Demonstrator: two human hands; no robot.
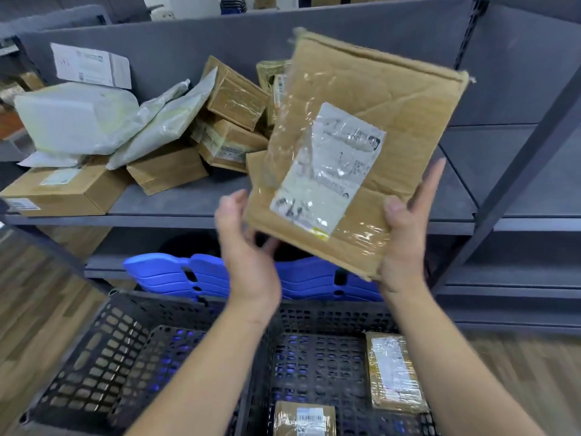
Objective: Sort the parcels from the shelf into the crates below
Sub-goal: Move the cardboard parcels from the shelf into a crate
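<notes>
Flat cardboard parcel [399, 121], wrapped in clear tape and bearing a crumpled white label [330, 168], is held up in the air in front of the grey shelf [188, 201], tilted with its top leaning right, above the black crates. The right hand [405, 247] grips its lower right corner: the thumb presses on the front face, the other fingers lie behind, and one straight finger runs up along the right edge. The left hand [248, 247] is at the lower left corner, half open with its fingers loosely curled under the edge and its thumb beside the left side; it is blurred, so I cannot tell whether it grips or even touches the parcel. On the shelf behind lies a pile of parcels [188, 130], brown boxes and pale plastic bags. Below, the right black crate [330, 316] holds two small taped boxes [394, 372], and the left black crate [94, 357] stands just beside it. Stacked blue crates [176, 275] sit under the shelf.
</notes>
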